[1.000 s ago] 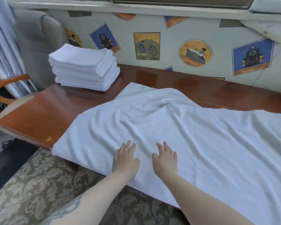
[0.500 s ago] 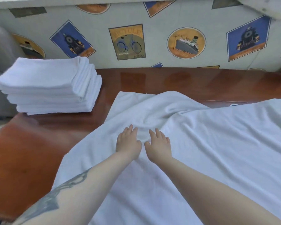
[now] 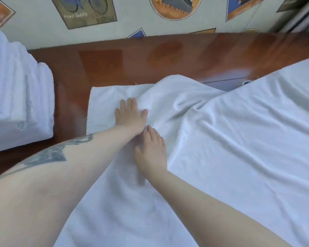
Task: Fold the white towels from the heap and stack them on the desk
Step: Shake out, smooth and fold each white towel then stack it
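White terry towel (image 3: pixel 230 148) lies rumpled on glossy wooden desk (image 3: pixel 132 57), both hands' fingers (image 3: pixel 130 106) pressing flat.

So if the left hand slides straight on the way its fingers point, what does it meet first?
Probably only more flat towel, then the towel's far edge and bare desk. The raised fold lies to the right of the left hand.

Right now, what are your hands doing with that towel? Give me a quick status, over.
Left hand and right hand flat on the spread towel, fingers straight. Towel wrinkled, not yet folded. Folded stack at left on the desk. Nothing in the way.
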A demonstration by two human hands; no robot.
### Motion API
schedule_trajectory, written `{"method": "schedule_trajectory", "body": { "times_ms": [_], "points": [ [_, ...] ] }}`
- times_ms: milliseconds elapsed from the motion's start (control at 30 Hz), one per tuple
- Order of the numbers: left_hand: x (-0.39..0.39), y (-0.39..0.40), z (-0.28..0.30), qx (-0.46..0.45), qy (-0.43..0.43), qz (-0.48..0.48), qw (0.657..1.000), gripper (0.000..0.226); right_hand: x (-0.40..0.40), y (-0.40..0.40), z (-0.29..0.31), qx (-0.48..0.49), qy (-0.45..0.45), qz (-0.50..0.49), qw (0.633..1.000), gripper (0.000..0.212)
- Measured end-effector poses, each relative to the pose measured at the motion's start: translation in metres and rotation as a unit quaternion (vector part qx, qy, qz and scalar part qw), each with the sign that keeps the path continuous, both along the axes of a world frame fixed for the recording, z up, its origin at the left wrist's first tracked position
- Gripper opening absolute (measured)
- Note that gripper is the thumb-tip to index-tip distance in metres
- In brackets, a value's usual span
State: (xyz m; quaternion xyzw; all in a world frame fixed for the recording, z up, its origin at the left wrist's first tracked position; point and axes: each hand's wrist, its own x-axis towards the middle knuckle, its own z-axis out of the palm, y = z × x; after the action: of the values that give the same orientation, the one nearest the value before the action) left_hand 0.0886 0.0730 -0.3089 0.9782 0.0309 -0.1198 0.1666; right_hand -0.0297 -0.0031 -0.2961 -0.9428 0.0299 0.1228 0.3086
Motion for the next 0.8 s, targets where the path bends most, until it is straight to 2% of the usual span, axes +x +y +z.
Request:
{"method": "schedule_trajectory", "body": {
  "times_ms": [133,233,433,600,700,800],
  "points": [
    [0.007,0.037,-0.003,-0.062,-0.022,0.004,0.998,0.058,0.020,0.021,0.001,0.002,-0.015,-0.050,0.999,0.059],
    [0.026,0.073,-0.007,-0.026,0.007,-0.034,0.999,0.055,0.040,0.043,0.006,-0.009,-0.030,-0.033,0.999,0.059],
    [0.073,0.135,-0.012,0.042,0.033,-0.066,0.996,0.069,0.053,0.091,0.004,0.019,-0.016,-0.005,1.000,0.058],
    [0.125,0.178,0.001,0.099,0.059,-0.059,0.992,0.059,0.037,0.089,-0.004,0.014,-0.004,-0.028,1.000,0.056],
    [0.133,0.163,0.013,0.145,0.058,-0.009,0.988,0.061,0.028,0.072,-0.006,0.005,-0.001,-0.044,0.999,0.057],
    [0.096,0.101,0.013,0.075,-0.013,-0.020,0.997,0.061,0.013,0.051,-0.007,-0.022,-0.007,-0.076,0.997,0.060]
  ]
}}
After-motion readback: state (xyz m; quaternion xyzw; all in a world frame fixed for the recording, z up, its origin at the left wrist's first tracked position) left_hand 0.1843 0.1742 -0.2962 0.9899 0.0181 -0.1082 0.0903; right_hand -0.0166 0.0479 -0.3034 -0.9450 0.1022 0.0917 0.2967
